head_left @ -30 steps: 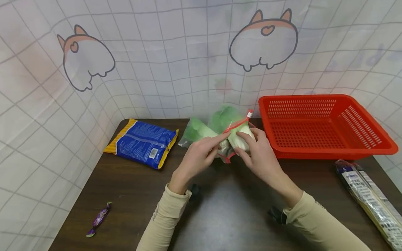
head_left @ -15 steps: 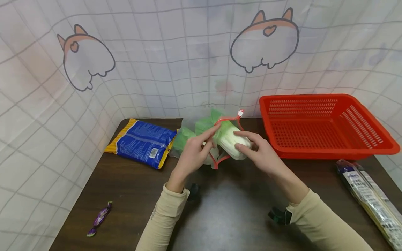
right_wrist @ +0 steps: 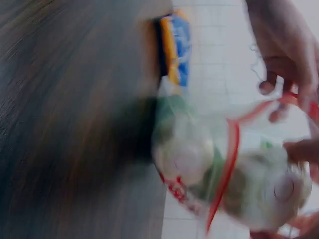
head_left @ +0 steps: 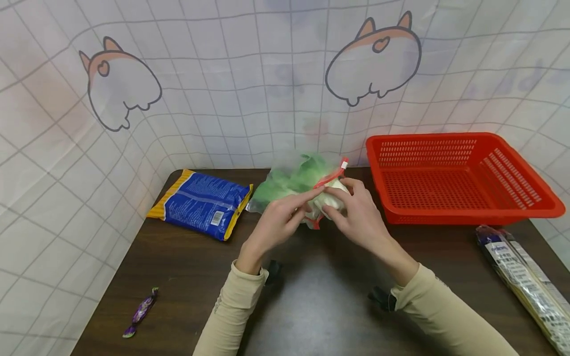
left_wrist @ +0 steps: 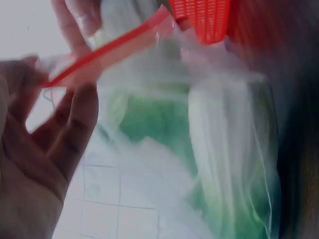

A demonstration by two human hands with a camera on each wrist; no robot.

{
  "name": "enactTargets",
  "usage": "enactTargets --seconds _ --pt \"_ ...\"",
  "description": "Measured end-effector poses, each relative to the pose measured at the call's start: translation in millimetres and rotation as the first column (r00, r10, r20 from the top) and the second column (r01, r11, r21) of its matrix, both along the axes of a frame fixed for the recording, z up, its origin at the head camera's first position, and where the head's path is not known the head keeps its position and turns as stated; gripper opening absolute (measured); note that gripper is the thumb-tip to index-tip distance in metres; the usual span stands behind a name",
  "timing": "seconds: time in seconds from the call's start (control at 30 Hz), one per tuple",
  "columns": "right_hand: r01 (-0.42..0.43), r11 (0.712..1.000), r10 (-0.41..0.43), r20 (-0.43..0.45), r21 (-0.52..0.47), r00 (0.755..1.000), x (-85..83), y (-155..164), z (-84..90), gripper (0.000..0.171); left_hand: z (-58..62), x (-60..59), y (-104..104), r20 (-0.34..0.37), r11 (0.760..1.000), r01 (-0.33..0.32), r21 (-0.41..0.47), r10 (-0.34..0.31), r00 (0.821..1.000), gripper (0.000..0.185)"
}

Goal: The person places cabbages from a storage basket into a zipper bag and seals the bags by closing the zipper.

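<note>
A clear zip bag with a red zip strip (head_left: pixel 331 177) is at the back middle of the table. My left hand (head_left: pixel 277 221) pinches the edge of its mouth; in the left wrist view, thumb and fingers meet on the red strip. One Chinese cabbage (left_wrist: pixel 227 149) lies inside the bag, white stem toward the mouth. A second Chinese cabbage (head_left: pixel 335 198) sits partly in the mouth, its leaves inside and its white base at the opening. My right hand (head_left: pixel 361 217) grips that base from the right. The right wrist view is blurred, but both round cabbage bases show.
Left of the bag lies a blue and yellow packet (head_left: pixel 205 203). A red plastic basket (head_left: pixel 463 215) stands at the right rear. A long clear-wrapped packet (head_left: pixel 525 287) lies at the right edge, and a purple wrapped candy (head_left: pixel 141 311) at front left. A patterned curtain (head_left: pixel 249 89) hangs behind.
The right hand and its cabbage first came down and out of the bag's mouth a little, then moved back up and left, deeper into the bag. The left hand stayed at the zip edge.
</note>
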State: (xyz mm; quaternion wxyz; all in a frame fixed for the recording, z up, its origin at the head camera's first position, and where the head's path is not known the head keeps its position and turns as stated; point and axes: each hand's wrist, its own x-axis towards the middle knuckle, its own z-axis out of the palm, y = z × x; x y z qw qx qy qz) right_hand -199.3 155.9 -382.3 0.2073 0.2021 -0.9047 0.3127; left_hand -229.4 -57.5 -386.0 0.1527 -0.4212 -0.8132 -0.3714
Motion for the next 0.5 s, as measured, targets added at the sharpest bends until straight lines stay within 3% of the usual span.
enactTargets --seconds 0.13,0.2,0.37,0.5 --pt "-0.114 0.992 0.117 0.039 -0.057 0.992 -2.7 6.2 -0.6 0.036 1.5 0.3 -1.4 0.034 0.996 -0.065 0.066 0.063 0.997 0.048" --pt "-0.120 0.985 0.132 0.086 -0.127 0.987 -3.4 9.2 -2.1 0.040 2.8 0.2 -1.8 0.051 0.992 -0.081 0.094 0.076 0.996 0.047" --pt "0.021 0.952 0.038 0.188 -0.305 0.981 -5.4 12.2 -10.5 0.045 3.6 -0.1 -2.1 0.125 0.977 -0.078 0.196 0.054 0.991 0.045" --pt "0.057 0.939 0.019 0.215 -0.341 0.976 -7.7 15.2 -15.4 0.043 4.4 0.5 -1.5 0.167 0.956 -0.096 0.277 0.050 0.985 0.043"
